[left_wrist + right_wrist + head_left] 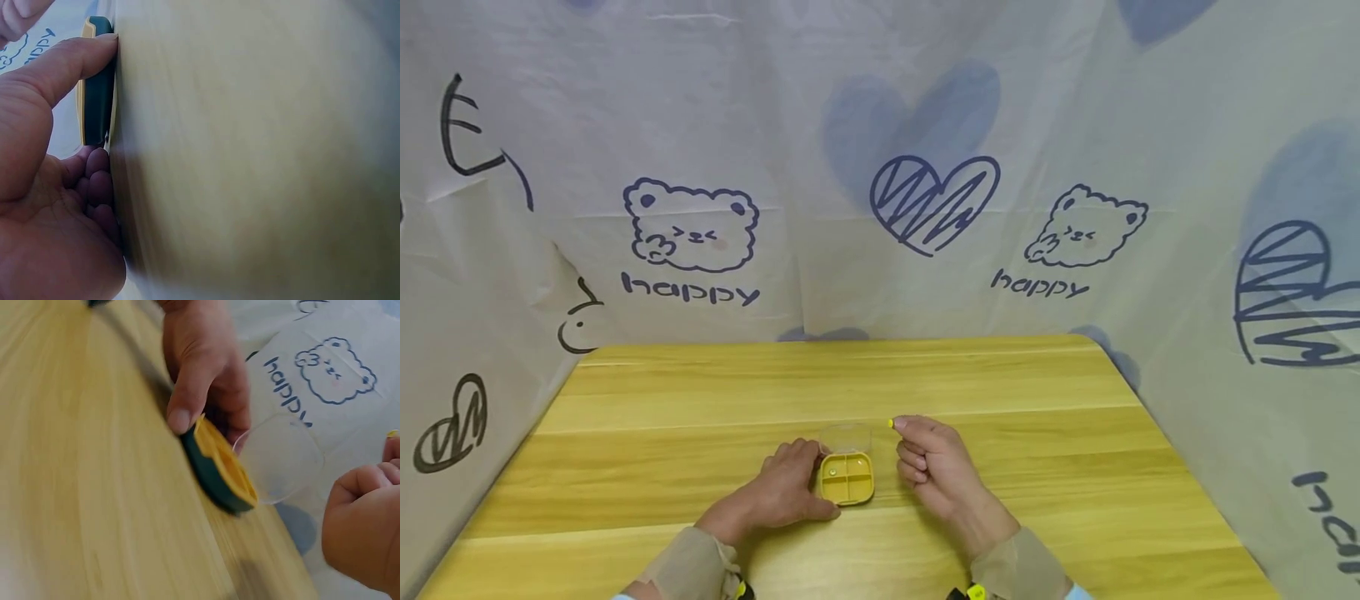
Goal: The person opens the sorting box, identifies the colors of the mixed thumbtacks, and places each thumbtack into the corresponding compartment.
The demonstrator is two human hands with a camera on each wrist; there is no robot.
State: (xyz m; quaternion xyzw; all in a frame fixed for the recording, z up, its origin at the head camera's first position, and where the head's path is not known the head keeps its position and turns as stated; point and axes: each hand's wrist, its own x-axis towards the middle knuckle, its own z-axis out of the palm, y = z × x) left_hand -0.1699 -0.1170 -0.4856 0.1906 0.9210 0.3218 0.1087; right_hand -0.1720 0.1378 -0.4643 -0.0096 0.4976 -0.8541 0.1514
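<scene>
A small pill box with a yellow four-compartment inside and a dark green outer shell lies on the table. Its clear lid is flipped open toward the back. My left hand grips the box from the left, thumb along the near edge and fingers at the far-left side. In the back-left compartment sits a tiny pale round piece; something small and whitish shows in the back-right one. Right of the box, my right hand pinches a small yellow pill between thumb and forefinger, above the table.
The wood-grain table stretches out around both hands. White cloth printed with bears and hearts hangs behind its far edge and along both sides.
</scene>
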